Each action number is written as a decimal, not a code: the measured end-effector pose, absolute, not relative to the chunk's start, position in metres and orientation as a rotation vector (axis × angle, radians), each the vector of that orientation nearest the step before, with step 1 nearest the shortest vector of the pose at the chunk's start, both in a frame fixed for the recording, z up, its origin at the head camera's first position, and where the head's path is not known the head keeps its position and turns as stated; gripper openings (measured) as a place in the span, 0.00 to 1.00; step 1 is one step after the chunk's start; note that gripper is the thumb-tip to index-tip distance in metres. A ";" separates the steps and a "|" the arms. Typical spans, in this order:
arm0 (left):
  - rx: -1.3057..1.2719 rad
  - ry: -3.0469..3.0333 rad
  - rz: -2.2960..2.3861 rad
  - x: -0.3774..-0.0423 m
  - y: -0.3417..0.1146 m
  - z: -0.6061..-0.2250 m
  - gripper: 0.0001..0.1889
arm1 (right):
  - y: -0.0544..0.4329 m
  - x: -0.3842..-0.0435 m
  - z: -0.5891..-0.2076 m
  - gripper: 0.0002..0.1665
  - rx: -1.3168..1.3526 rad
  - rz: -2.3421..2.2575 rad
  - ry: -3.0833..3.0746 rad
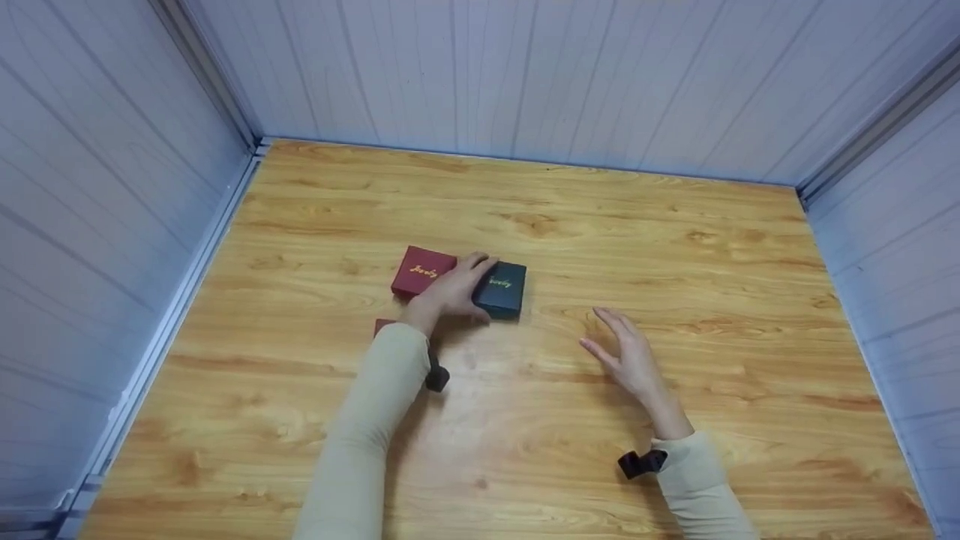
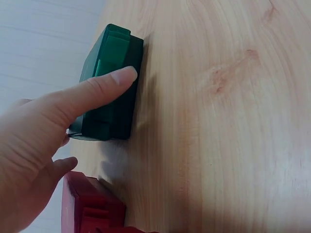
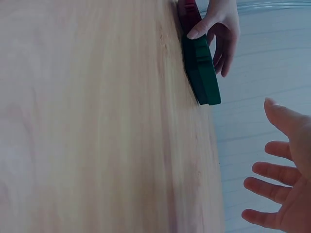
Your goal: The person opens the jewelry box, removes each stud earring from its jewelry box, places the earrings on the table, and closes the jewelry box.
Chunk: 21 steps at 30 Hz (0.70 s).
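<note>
Left hand (image 1: 454,291) is gripping the square green box (image 1: 501,300), partly masking gilt lettering (image 1: 502,283), right hand (image 1: 631,360) hovering, fingers apart.

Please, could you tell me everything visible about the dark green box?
The dark green box is squarish and closed, with gold script on its lid and a raised strip on its near side. It looks like card or leatherette. It lies flat, lid up, on the wood-grain table, right of a red box. The left hand is at its left side; whether it grips, I cannot tell.
</note>
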<state>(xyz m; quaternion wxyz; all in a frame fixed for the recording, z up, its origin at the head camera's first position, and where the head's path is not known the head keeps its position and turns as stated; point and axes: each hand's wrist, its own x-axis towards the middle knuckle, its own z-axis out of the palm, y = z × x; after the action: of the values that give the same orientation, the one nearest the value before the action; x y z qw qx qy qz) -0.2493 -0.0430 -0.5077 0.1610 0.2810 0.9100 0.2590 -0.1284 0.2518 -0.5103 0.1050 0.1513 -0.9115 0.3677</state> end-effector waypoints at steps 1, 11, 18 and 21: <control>0.795 2.602 0.748 -0.249 -0.043 -0.508 0.53 | 0.251 -0.127 -0.511 0.31 0.449 1.086 -2.683; 0.808 2.640 0.810 -0.249 -0.040 -0.514 0.50 | 0.251 -0.115 -0.515 0.30 0.474 1.161 -2.611; 0.785 2.661 0.848 -0.248 -0.038 -0.517 0.50 | 0.251 -0.110 -0.518 0.30 0.489 1.188 -2.568; 0.754 2.662 0.838 -0.247 -0.037 -0.517 0.50 | 0.251 -0.108 -0.520 0.29 0.495 1.187 -2.538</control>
<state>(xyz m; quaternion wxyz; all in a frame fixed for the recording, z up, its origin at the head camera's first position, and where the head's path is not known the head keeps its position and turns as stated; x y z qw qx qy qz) -0.2472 -0.0372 -0.5173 0.1251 0.2587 0.9136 0.2876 -0.1082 0.2507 -0.5195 0.1477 0.1719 -0.8822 0.4127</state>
